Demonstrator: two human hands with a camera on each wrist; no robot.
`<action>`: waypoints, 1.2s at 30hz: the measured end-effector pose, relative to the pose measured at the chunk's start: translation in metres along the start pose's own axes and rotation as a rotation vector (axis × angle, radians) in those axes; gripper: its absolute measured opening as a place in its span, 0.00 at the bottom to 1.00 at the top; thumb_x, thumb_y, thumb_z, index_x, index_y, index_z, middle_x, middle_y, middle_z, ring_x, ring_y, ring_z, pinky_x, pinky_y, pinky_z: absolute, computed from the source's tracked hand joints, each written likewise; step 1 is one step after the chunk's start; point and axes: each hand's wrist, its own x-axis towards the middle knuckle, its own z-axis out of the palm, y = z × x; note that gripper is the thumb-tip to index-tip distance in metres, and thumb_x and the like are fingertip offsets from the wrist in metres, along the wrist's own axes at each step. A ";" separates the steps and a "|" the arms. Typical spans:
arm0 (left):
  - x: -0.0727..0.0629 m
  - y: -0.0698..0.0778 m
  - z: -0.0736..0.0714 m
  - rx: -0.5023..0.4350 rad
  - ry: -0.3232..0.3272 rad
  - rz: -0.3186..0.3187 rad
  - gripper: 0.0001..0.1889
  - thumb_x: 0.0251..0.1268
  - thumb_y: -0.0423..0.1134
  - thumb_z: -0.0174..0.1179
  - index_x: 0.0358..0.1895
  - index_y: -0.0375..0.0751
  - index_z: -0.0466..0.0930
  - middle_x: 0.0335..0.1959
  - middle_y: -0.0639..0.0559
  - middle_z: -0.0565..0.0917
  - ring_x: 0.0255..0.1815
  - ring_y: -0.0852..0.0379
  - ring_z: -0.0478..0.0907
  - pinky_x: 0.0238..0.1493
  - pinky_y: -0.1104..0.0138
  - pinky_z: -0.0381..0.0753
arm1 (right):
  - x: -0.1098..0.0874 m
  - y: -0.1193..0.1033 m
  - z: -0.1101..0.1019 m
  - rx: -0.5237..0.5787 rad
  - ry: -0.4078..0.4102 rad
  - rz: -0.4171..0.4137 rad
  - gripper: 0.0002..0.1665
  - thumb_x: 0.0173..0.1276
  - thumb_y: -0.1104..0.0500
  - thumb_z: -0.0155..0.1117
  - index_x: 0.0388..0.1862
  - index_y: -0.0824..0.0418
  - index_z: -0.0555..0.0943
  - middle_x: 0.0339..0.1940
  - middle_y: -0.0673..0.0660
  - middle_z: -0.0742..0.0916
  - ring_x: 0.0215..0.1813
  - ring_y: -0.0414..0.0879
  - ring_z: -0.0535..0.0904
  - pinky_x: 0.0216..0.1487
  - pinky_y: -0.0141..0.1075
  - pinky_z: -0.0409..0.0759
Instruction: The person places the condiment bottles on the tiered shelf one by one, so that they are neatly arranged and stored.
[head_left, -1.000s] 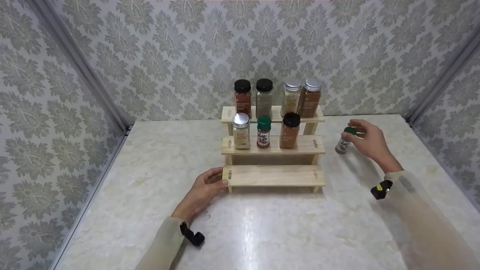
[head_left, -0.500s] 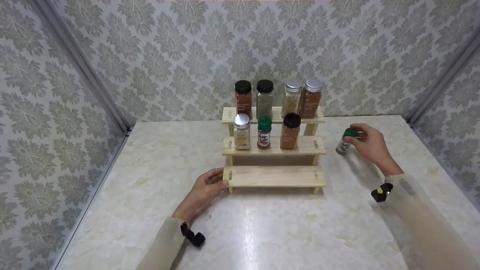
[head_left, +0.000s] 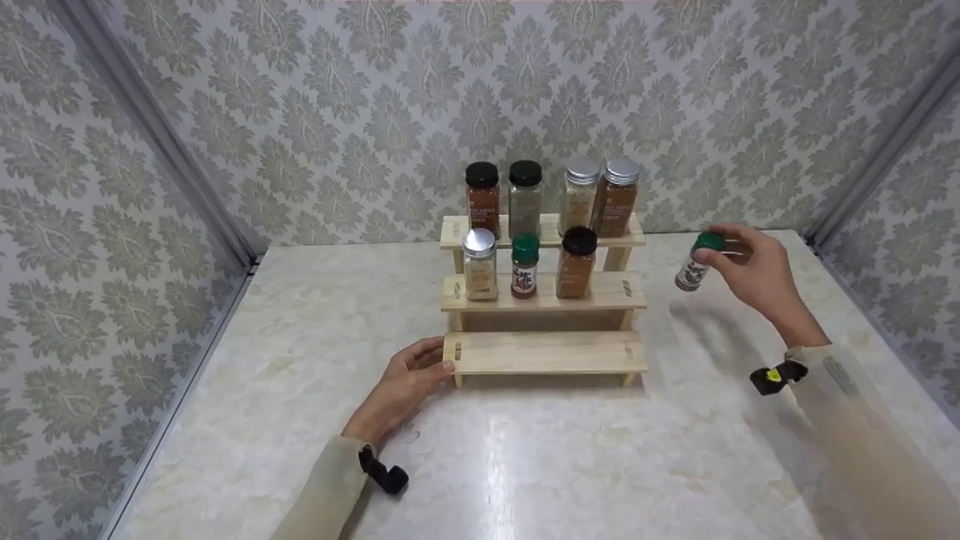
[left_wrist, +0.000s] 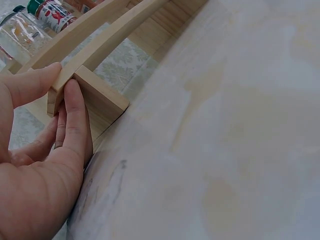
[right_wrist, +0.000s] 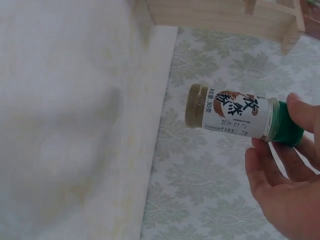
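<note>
My right hand point(head_left: 757, 274) grips a small spice jar point(head_left: 691, 268) by its green cap and holds it above the table, right of the rack; the jar leans slightly. In the right wrist view the jar point(right_wrist: 235, 112) shows a white label with dark characters and brown powder in its base. My left hand point(head_left: 401, 386) pinches the left end of the lowest step of the wooden three-step rack point(head_left: 547, 354). The left wrist view shows its thumb on top of the board point(left_wrist: 107, 47) and fingers beneath.
The top step holds several spice jars point(head_left: 525, 202) with black or silver lids. On the middle step stand a silver-lidded jar point(head_left: 480, 270), a green-capped jar point(head_left: 524, 270) and a black-lidded jar point(head_left: 576, 266). Patterned walls point(head_left: 337, 112) enclose the marbled table point(head_left: 300, 337).
My right hand has raised the spice jar off the table, its shadow now apart from its base. The left hand keeps its hold on the rack.
</note>
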 end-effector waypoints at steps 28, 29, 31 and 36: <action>-0.001 0.002 -0.003 0.029 0.023 -0.034 0.34 0.75 0.33 0.67 0.79 0.33 0.65 0.75 0.33 0.73 0.67 0.50 0.79 0.63 0.63 0.82 | 0.001 -0.081 0.034 0.137 -0.017 -0.193 0.26 0.75 0.62 0.72 0.69 0.66 0.81 0.57 0.66 0.88 0.53 0.26 0.81 0.55 0.16 0.78; -0.001 0.001 -0.003 0.026 0.023 -0.037 0.34 0.75 0.33 0.67 0.79 0.33 0.65 0.75 0.33 0.73 0.66 0.51 0.79 0.62 0.63 0.82 | 0.001 -0.082 0.037 0.139 -0.022 -0.194 0.26 0.75 0.63 0.72 0.69 0.67 0.81 0.57 0.66 0.88 0.52 0.26 0.81 0.55 0.16 0.78; 0.000 0.001 -0.002 0.025 0.024 -0.037 0.34 0.74 0.34 0.68 0.79 0.33 0.66 0.75 0.33 0.73 0.66 0.51 0.79 0.62 0.64 0.83 | 0.001 -0.083 0.040 0.148 -0.030 -0.197 0.26 0.74 0.63 0.73 0.69 0.67 0.81 0.56 0.66 0.88 0.52 0.26 0.82 0.55 0.16 0.78; 0.001 0.000 0.001 0.022 0.026 -0.025 0.33 0.74 0.33 0.67 0.78 0.31 0.66 0.75 0.33 0.74 0.65 0.51 0.80 0.61 0.64 0.83 | 0.001 -0.089 0.048 0.167 -0.049 -0.223 0.26 0.74 0.63 0.73 0.68 0.67 0.82 0.55 0.66 0.89 0.51 0.28 0.82 0.55 0.17 0.79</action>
